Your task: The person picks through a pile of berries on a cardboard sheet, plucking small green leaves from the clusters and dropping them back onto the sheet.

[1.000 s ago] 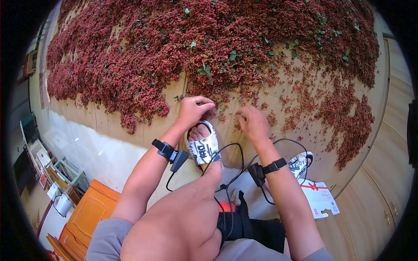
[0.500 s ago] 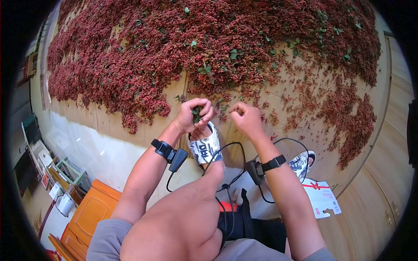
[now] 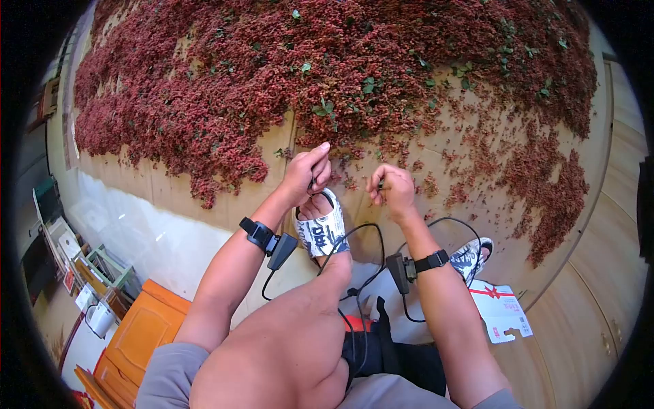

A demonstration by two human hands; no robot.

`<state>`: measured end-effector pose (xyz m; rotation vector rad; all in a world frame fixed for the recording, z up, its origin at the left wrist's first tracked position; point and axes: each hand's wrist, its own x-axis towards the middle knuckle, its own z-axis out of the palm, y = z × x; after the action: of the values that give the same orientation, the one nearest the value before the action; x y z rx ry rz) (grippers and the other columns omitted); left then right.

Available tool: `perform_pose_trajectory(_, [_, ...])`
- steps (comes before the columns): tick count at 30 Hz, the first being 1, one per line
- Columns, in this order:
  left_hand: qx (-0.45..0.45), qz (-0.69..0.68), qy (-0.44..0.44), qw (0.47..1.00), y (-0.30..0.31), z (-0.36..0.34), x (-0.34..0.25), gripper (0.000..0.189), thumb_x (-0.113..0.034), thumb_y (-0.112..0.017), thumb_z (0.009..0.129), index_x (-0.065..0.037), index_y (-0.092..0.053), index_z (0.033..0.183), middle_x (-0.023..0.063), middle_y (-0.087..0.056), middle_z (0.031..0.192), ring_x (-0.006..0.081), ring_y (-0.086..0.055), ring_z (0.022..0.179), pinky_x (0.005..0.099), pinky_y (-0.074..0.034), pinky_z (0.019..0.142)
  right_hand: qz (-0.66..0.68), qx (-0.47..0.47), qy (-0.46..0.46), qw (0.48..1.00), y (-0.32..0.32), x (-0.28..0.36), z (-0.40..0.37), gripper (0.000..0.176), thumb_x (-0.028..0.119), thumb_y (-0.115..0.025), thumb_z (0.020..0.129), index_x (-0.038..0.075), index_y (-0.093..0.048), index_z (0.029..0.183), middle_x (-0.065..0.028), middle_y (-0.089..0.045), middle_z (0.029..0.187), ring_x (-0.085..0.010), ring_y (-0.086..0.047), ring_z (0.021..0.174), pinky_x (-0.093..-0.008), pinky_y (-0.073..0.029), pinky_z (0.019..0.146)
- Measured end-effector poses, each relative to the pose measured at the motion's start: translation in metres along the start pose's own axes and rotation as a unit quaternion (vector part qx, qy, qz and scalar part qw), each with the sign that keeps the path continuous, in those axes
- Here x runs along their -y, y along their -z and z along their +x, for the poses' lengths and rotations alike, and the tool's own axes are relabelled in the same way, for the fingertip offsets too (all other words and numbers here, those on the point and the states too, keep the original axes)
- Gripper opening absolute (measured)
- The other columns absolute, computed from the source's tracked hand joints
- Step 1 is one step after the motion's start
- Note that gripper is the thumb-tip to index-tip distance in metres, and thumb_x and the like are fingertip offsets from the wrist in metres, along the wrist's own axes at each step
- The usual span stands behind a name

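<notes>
Reddish clusters that look like Sichuan peppercorns [image 3: 218,88] lie in a thick spread over cardboard. Just below the spread's near edge, above my slippered foot, is my left hand [image 3: 308,174], its fingers curled closed. A bit of dark green leaf shows between them; the rest of the bunch is hidden by the fingers. To its right, over the cardboard, my right hand [image 3: 393,189] is closed in a pinch, apart from the left. A small dark green bit, seemingly a leaf [image 3: 383,184], shows at its fingertips. Green leaves [image 3: 323,108] are scattered among the clusters.
Cardboard [image 3: 197,176] covers the floor under the clusters. My slippers [image 3: 321,230] stand at its near edge. Black cables [image 3: 371,273] run from both wrist devices. A white printed card [image 3: 501,310] lies at the right, before wooden cabinets [image 3: 599,293]; an orange wooden piece [image 3: 143,327] is at lower left.
My left hand has turned and closed further, so the leaves that showed in it are now mostly hidden. My right hand has shifted slightly right and turned, showing a small green bit.
</notes>
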<state>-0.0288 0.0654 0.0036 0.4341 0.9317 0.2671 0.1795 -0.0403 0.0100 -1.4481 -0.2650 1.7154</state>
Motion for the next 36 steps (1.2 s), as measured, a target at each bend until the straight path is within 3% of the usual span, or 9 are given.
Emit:
perform_pose_trajectory(5, [-0.063, 0.125, 0.018, 0.990, -0.010, 0.008, 0.002, 0.040, -0.031, -0.053, 0.099, -0.005, -0.058, 0.069, 0.0052, -0.053, 0.057, 0.0107, -0.044, 0.043, 0.0234, -0.035, 0.041, 0.004, -0.018, 0.040, 0.999, 0.021, -0.002, 0.005, 0.024, 0.016, -0.046, 0.081, 0.001, -0.062, 0.071, -0.0063, -0.062, 0.065, -0.0116, -0.054, 0.051, -0.0255, -0.042, 0.044])
perform_pose_trajectory(6, [-0.096, 0.208, -0.097, 0.969, -0.016, 0.013, 0.008, 0.033, -0.028, -0.058, 0.097, -0.003, -0.065, 0.076, 0.0054, -0.059, 0.062, 0.0120, -0.050, 0.047, 0.0246, -0.040, 0.045, -0.108, -0.072, 0.089, 0.988, 0.020, 0.000, 0.009, 0.021, 0.015, -0.050, 0.081, 0.001, -0.064, 0.075, -0.0045, -0.062, 0.064, -0.0113, -0.055, 0.052, -0.0272, -0.042, 0.046])
perform_pose_trajectory(7, [-0.127, 0.286, -0.209, 0.926, -0.019, 0.015, 0.013, 0.027, -0.025, -0.063, 0.094, -0.001, -0.071, 0.083, 0.0057, -0.066, 0.067, 0.0132, -0.056, 0.051, 0.0258, -0.045, 0.049, -0.218, -0.124, 0.136, 0.958, 0.018, 0.002, 0.011, 0.019, 0.015, -0.054, 0.081, 0.001, -0.066, 0.078, -0.0027, -0.061, 0.063, -0.0111, -0.056, 0.053, -0.0289, -0.043, 0.049])
perform_pose_trajectory(14, [-0.192, 0.528, -0.218, 0.798, -0.032, 0.003, 0.005, 0.022, -0.019, -0.074, 0.082, -0.009, -0.074, 0.101, 0.0110, -0.072, 0.078, 0.0161, -0.066, 0.061, 0.0300, -0.051, 0.058, -0.590, -0.232, 0.171, 0.754, -0.002, 0.016, 0.020, 0.020, 0.029, -0.073, 0.080, 0.019, -0.071, 0.096, -0.0099, -0.067, 0.071, -0.0288, -0.066, 0.066, -0.0391, -0.051, 0.060])
perform_pose_trajectory(17, [-0.196, 0.550, -0.239, 0.776, -0.031, 0.009, 0.010, 0.022, -0.023, -0.074, 0.080, -0.009, -0.074, 0.097, 0.0156, -0.070, 0.085, 0.0317, -0.069, 0.074, 0.0375, -0.055, 0.068, -0.607, -0.212, 0.201, 0.739, 0.003, 0.008, 0.028, 0.024, 0.031, -0.074, 0.079, 0.019, -0.068, 0.099, -0.0104, -0.069, 0.075, -0.0319, -0.067, 0.072, -0.0417, -0.052, 0.062])
perform_pose_trajectory(21, [-0.201, 0.555, -0.248, 0.768, -0.029, 0.015, 0.015, 0.020, -0.021, -0.073, 0.081, -0.008, -0.074, 0.097, 0.0138, -0.070, 0.080, 0.0254, -0.066, 0.066, 0.0347, -0.052, 0.062, -0.594, -0.217, 0.221, 0.742, 0.000, 0.013, 0.024, 0.018, 0.029, -0.070, 0.082, 0.018, -0.068, 0.097, -0.0099, -0.067, 0.074, -0.0282, -0.066, 0.068, -0.0406, -0.052, 0.062])
perform_pose_trajectory(23, [-0.204, 0.551, -0.262, 0.765, -0.028, 0.015, 0.014, 0.019, -0.019, -0.073, 0.082, -0.007, -0.075, 0.097, 0.0117, -0.070, 0.073, 0.0183, -0.064, 0.057, 0.0309, -0.049, 0.055, -0.407, -0.216, 0.187, 0.868, -0.003, 0.021, 0.016, 0.010, 0.020, -0.060, 0.083, 0.012, -0.064, 0.086, -0.0100, -0.063, 0.070, -0.0232, -0.060, 0.057, -0.0364, -0.049, 0.054])
perform_pose_trajectory(26, [-0.172, 0.272, -0.094, 0.942, -0.029, 0.015, 0.010, 0.017, -0.018, -0.070, 0.087, -0.003, -0.071, 0.096, -0.0041, -0.053, 0.058, 0.0075, -0.046, 0.045, 0.0258, -0.036, 0.042, 0.027, -0.071, 0.041, 0.996, 0.028, 0.008, 0.013, 0.011, 0.013, -0.048, 0.081, 0.007, -0.057, 0.076, -0.0084, -0.059, 0.067, -0.0167, -0.050, 0.052, -0.0295, -0.044, 0.047])
perform_pose_trajectory(36, [0.139, -0.195, 0.043, 0.970, 0.002, -0.008, 0.003, 0.011, -0.016, -0.047, 0.100, -0.005, -0.049, 0.100, 0.0015, -0.044, 0.056, 0.0096, -0.036, 0.040, 0.0217, -0.027, 0.035, 0.006, -0.021, -0.037, 0.999, -0.003, 0.001, -0.002, 0.020, 0.002, -0.045, 0.078, 0.004, -0.064, 0.073, -0.0014, -0.060, 0.064, -0.0067, -0.048, 0.051, -0.0235, -0.037, 0.047])
